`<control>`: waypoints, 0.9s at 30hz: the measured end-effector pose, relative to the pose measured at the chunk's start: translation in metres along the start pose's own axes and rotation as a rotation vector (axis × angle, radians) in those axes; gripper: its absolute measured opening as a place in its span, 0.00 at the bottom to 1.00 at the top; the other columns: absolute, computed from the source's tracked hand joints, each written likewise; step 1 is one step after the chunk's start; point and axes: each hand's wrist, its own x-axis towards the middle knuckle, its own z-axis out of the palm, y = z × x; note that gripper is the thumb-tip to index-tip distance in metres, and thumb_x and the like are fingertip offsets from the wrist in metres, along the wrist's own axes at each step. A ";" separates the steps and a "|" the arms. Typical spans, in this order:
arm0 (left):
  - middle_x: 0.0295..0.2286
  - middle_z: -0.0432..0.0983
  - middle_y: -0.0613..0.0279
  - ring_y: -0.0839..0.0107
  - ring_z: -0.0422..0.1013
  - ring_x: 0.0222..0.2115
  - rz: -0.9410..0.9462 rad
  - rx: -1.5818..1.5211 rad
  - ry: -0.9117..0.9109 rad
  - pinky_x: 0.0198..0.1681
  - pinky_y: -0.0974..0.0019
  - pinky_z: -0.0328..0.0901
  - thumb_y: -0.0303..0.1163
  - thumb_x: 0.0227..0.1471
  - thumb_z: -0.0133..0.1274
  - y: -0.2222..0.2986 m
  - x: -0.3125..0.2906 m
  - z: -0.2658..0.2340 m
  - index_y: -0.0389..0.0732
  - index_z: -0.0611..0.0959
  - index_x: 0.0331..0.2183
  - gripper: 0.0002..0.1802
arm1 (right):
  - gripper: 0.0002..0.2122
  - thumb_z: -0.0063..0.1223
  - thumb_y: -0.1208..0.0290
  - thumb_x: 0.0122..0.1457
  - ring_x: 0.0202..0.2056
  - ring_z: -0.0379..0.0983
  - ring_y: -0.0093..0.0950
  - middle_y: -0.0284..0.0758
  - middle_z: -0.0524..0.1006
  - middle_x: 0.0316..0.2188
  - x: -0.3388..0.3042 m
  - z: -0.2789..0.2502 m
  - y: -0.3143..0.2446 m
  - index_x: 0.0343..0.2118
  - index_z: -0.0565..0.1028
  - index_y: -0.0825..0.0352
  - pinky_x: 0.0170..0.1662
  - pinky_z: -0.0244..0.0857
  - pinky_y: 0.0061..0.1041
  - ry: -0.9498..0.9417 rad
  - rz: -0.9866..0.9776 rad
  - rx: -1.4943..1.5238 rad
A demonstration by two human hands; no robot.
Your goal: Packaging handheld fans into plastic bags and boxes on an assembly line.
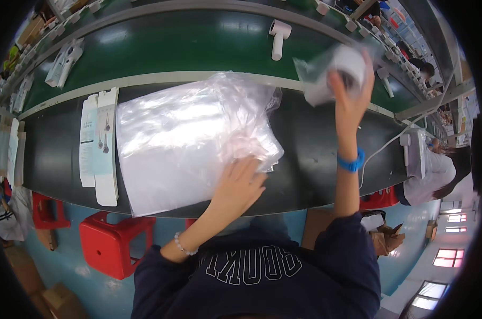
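My right hand [352, 98] is raised at the far right of the bench, its fingers closed around a white hair-dryer-shaped device [350, 61] in a clear plastic bag [316, 80]. Motion blurs them, and part of the device lies behind the fingers. A stack of clear plastic bags [166, 143] covers the middle of the bench. My left hand [241, 183] lies on its right edge, fingers stretched out and open. Just left of the stack are flat printed cartons [105, 146], pale with a bluish panel.
Beyond the dark bench [315, 159] runs a green conveyor [198, 48] carrying another white device [278, 40] and a boxed one [65, 63] at left. A white cable [390, 141] crosses the bench's right end. A red stool [108, 244] stands below; a person [437, 173] sits at right.
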 end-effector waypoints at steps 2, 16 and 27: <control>0.43 0.69 0.56 0.56 0.63 0.50 -0.105 0.115 -0.017 0.52 0.53 0.58 0.40 0.41 0.61 -0.005 -0.007 -0.004 0.43 0.78 0.41 0.23 | 0.28 0.58 0.64 0.56 0.43 0.68 0.24 0.37 0.70 0.46 0.040 0.031 0.022 0.57 0.63 0.69 0.44 0.66 0.22 -0.013 -0.066 0.015; 0.40 0.73 0.60 0.63 0.69 0.45 -0.140 0.117 0.114 0.50 0.59 0.62 0.31 0.43 0.58 -0.007 -0.013 0.009 0.41 0.79 0.32 0.10 | 0.22 0.46 0.48 0.57 0.35 0.72 0.48 0.45 0.78 0.31 0.122 0.173 0.213 0.37 0.78 0.65 0.43 0.65 0.42 -0.389 -0.263 -0.537; 0.39 0.73 0.61 0.62 0.68 0.47 -0.158 0.141 0.079 0.50 0.59 0.60 0.31 0.43 0.60 -0.005 -0.017 0.006 0.42 0.79 0.34 0.13 | 0.26 0.51 0.47 0.49 0.50 0.62 0.47 0.43 0.70 0.47 0.117 0.161 0.237 0.49 0.70 0.57 0.51 0.60 0.44 -0.478 -0.060 -0.751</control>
